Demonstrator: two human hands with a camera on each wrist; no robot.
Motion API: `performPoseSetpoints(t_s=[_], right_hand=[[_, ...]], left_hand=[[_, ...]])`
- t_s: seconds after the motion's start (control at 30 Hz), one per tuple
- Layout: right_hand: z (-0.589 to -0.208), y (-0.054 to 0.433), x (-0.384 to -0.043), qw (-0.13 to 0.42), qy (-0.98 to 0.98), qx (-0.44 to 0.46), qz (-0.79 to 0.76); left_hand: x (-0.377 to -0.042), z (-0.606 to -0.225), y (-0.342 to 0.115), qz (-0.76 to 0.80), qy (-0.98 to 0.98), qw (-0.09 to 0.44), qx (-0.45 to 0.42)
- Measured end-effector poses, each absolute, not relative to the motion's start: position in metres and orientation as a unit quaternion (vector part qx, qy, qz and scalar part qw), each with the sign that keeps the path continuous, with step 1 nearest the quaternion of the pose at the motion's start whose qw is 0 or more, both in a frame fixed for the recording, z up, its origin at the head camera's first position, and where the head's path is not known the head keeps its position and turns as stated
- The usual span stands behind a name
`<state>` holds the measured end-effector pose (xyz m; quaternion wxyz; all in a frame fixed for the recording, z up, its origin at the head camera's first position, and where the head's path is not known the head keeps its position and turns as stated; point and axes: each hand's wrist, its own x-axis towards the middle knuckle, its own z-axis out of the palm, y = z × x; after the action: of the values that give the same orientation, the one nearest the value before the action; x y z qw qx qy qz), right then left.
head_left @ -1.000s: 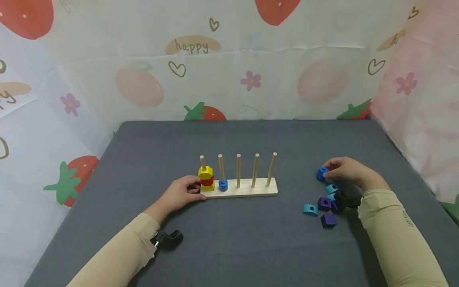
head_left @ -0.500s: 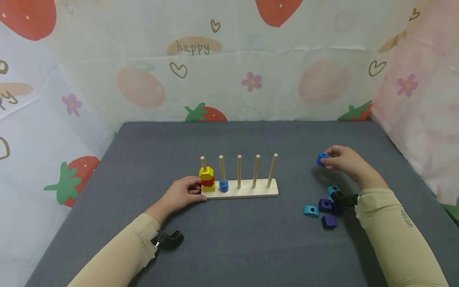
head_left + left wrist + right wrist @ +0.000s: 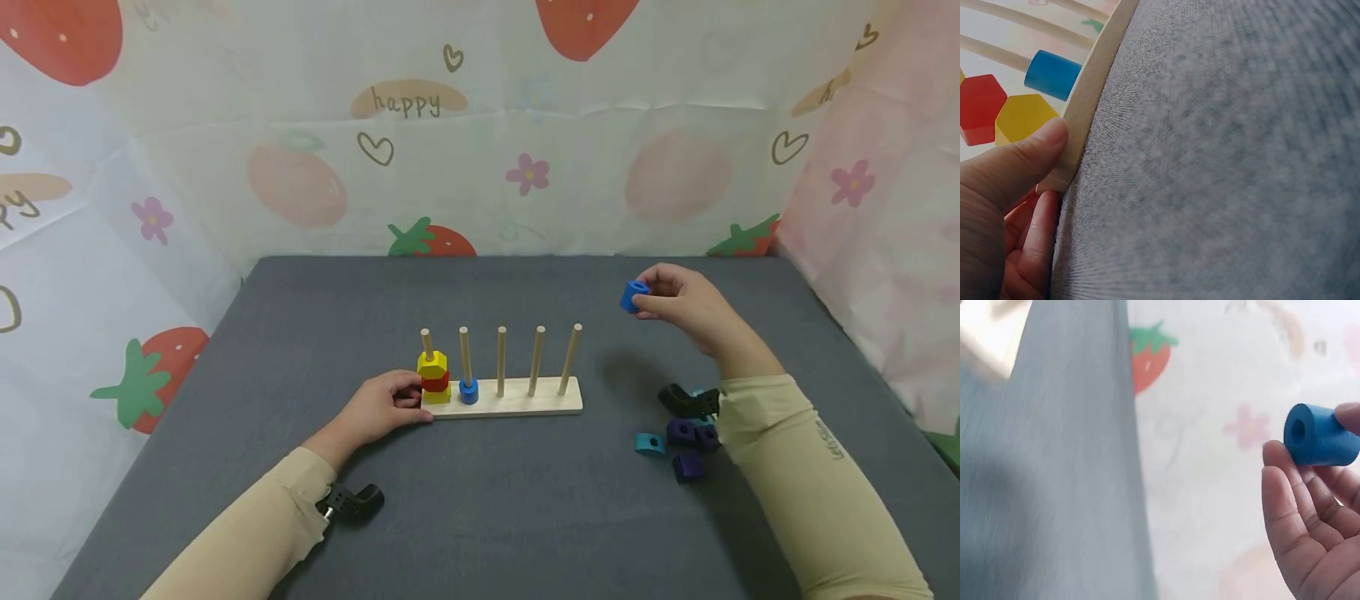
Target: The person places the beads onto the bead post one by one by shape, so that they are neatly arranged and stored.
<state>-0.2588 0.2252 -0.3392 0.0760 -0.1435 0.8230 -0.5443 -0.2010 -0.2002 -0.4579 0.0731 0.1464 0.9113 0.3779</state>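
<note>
My right hand (image 3: 686, 304) pinches a blue cylinder bead (image 3: 634, 296) between thumb and fingers, raised above the table. The bead's round hole shows in the right wrist view, where the bead (image 3: 1319, 434) sits at the right edge. My left hand (image 3: 385, 403) holds the left end of a wooden peg stand (image 3: 517, 404), thumb on its front edge. On the leftmost peg are a yellow bead (image 3: 431, 364), a red bead (image 3: 435, 382) and another yellow one beneath. The second peg carries a blue bead (image 3: 468, 392) at its foot; the other pegs are bare.
Below my right forearm lie several loose blocks: a light-blue arched block (image 3: 649, 443), a purple block (image 3: 687, 467) and others partly hidden by the black wrist mount (image 3: 686, 402). A printed curtain (image 3: 570, 108) stands behind the grey table (image 3: 517, 508).
My right hand has lifted the blue bead from beside the loose blocks and carried it up and to the left. The left hand stays at the stand's end.
</note>
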Motion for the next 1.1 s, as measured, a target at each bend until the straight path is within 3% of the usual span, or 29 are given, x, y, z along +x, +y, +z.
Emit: performPoseSetpoints(t_s=[0.37,0.63,1.1], right_hand=[[-0.310,0.155,-0.233,0.058,0.749,-0.261,-0.606],[-0.305,0.108,-0.219,0.079,0.745,-0.279,-0.601],[-0.315,0.054,-0.208,0.056,0.774,-0.295,-0.557]], left_hand=[[-0.201,-0.458,-0.199,0.384,0.909,0.072,0.147],[-0.200,-0.457,-0.199,0.372,0.914,0.067,0.149],[-0.200,-0.458,-0.198,0.379,0.911,0.066,0.150]])
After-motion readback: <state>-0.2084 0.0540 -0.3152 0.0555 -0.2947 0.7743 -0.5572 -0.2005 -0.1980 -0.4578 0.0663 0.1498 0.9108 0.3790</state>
